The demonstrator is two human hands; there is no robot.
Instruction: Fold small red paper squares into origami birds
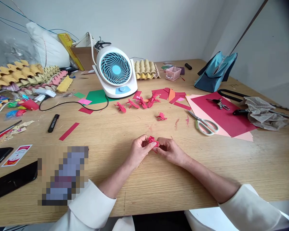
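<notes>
A small piece of folded red paper (152, 139) is pinched between both hands, just above the wooden table. My left hand (140, 148) is closed on its left side, thumb across the front. On the right side, my right hand (170, 150) grips it with bent fingers. Beyond the hands lies one finished-looking folded red paper figure (161, 116). Several similar folded red figures (142, 102) sit in a row farther back. White-handled scissors (205, 126) rest to the right, partly on paper sheets.
A white fan (117, 72) stands at the back. Red paper sheets (227, 115) lie at right near a blue bag (215, 72). At left are a black marker (53, 123), a red paper strip (69, 131), a black phone (14, 181) and egg trays (14, 75).
</notes>
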